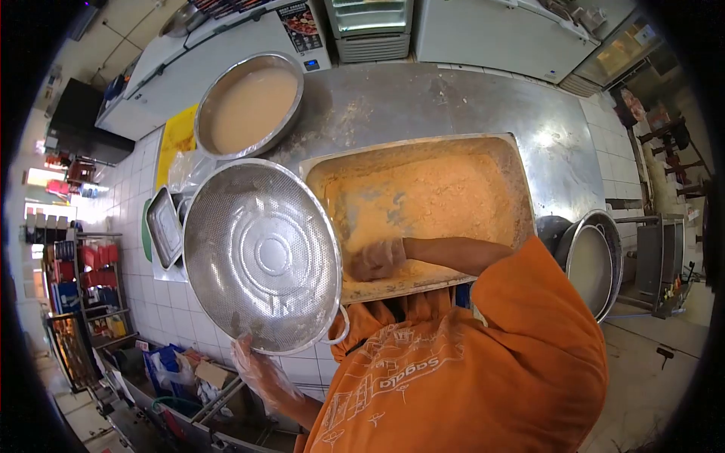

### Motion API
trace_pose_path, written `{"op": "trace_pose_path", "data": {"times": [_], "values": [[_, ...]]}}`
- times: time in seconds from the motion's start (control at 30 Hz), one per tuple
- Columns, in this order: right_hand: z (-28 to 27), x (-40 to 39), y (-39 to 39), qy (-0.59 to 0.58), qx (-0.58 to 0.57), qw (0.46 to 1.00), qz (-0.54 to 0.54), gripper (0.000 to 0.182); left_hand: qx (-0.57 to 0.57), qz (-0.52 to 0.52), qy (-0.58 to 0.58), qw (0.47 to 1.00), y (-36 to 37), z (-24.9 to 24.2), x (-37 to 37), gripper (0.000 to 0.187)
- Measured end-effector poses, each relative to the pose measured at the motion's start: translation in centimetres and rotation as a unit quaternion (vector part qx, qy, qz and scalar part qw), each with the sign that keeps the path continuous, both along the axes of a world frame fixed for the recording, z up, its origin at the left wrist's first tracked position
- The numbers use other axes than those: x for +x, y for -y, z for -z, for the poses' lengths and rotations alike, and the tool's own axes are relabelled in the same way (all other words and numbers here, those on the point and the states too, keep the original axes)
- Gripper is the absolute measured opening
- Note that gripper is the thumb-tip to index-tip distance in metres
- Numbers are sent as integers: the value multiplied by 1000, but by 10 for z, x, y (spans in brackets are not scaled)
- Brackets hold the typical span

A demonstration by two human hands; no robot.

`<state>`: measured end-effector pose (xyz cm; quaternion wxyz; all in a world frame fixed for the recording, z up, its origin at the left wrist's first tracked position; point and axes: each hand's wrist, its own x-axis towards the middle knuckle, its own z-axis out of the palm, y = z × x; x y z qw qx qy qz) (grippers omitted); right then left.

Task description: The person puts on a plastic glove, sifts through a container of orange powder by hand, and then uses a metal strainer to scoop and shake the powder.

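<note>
A large perforated metal colander [306, 226] is tilted up over the left end of a deep metal tray [521, 189]. My left hand [248, 370], in a clear plastic glove, grips the colander's lower rim. Orange-tinted breading flour [445, 185] fills the tray, thinner at the left where bare metal shows through. My right hand [380, 259], also gloved, is down in the flour near the tray's left front corner, beside the colander's rim. Its fingers look curled, and what they hold, if anything, is hidden. Only wet-looking specks show inside the colander.
On the steel table [408, 98], a metal bowl [294, 113] of pale orange liquid stands at the back left. Small metal trays [165, 226] lie left of the colander. Another pot [613, 264] with whitish liquid stands at right. Chest freezers [498, 38] line the back.
</note>
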<state>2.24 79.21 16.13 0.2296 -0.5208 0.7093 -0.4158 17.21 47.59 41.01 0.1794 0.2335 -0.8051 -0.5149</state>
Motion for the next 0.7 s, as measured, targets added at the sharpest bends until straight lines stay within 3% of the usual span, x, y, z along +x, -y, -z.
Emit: {"op": "trace_pose_path", "data": {"times": [0.03,0.07,0.17,0.23,0.37,0.4,0.47,0.53,0.6,0.67,0.7], "values": [[-4,8,-9,-44,34,998,-19,40,-102,43,8,994,3,1,0,28],[-9,13,-21,-79,59,995,-23,41,-74,6,20,997,1,4,-2,27],[-9,12,-63,10,106,989,-104,40,32,-95,58,993,-9,0,-4,25],[-30,24,-95,-7,125,990,-60,35,132,-137,67,979,-5,11,-7,23],[-65,30,-149,69,220,971,-60,31,78,-32,72,994,3,36,-8,27],[-59,34,-159,16,263,961,-88,32,78,-17,105,991,1,32,-15,29],[-32,40,-178,-90,346,923,-142,35,117,-31,115,986,-18,18,-32,30],[-14,48,-200,-120,353,920,-117,33,194,-87,69,975,-57,-1,-46,30],[-12,49,-210,-88,381,916,-95,32,264,-69,104,956,-46,27,-50,30],[-52,40,-201,10,426,901,-81,32,307,-29,126,943,-48,42,-60,35],[-69,38,-195,-9,437,898,-40,33,318,1,131,939,-58,43,-64,38]]}}
